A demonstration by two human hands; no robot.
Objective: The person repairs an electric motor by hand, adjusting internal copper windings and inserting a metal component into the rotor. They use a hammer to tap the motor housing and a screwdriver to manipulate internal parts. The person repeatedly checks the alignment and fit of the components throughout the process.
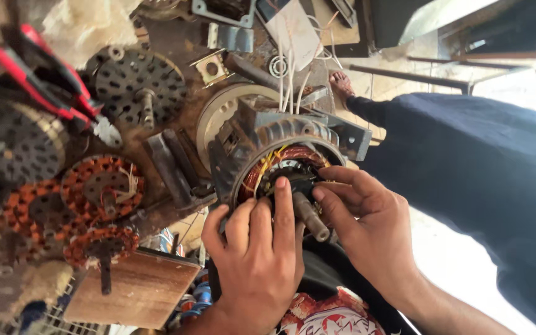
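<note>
At the near middle of the scene, the left hand (259, 263) lies on the open face of a grey motor housing (268, 146), its fingers (282, 205) stretched flat against the copper winding (262, 170). The right hand (367, 226), just right of the steel shaft (311, 217), curls loosely around the rim, gripping nothing firmly. Wound stators (97, 186) and red-handled pliers (44, 84) lie on the desk (175, 43) to the left.

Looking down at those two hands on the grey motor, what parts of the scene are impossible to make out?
Head view only:
- Inside of the grey ribbed motor housing: the left hand and right hand cover most of the copper windings.
- Steel shaft: its base is hidden between the fingers.
- Red-handled pliers: handles cut off by the left edge.
- Dark blue trousers: wearer out of frame.
</note>
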